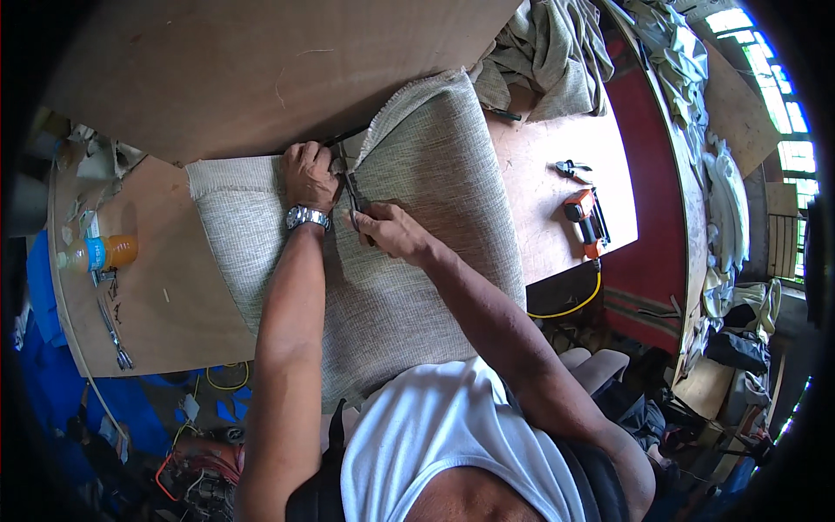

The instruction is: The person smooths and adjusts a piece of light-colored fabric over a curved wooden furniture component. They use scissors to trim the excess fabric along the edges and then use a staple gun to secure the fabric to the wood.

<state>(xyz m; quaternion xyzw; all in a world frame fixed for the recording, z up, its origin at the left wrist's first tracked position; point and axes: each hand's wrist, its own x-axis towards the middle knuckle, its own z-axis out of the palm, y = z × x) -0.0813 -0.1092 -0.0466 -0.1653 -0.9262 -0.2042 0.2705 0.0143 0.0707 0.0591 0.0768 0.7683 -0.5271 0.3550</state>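
Note:
A grey-beige woven fabric [417, 287] covers the middle of the work surface and hangs over its front edge toward me. Its frayed far right part is folded back on itself. My left hand [310, 177], with a metal watch on the wrist, presses down at the far edge, fingers curled on the cloth. Close by on the right, my right hand [393, 231] is wrapped round the handles of dark scissors [351, 187]. Their blades point away from me, at the fold beside my left thumb. The exact contact of blades and cloth is partly hidden.
A large brown board [217, 70] stands behind the fabric. To the right lie pliers [571, 170], an orange-black staple gun [585, 221] with a yellow hose [570, 311], and crumpled cloth [565, 56]. At left are a bottle of orange liquid [111, 252] and a long metal tool [113, 331].

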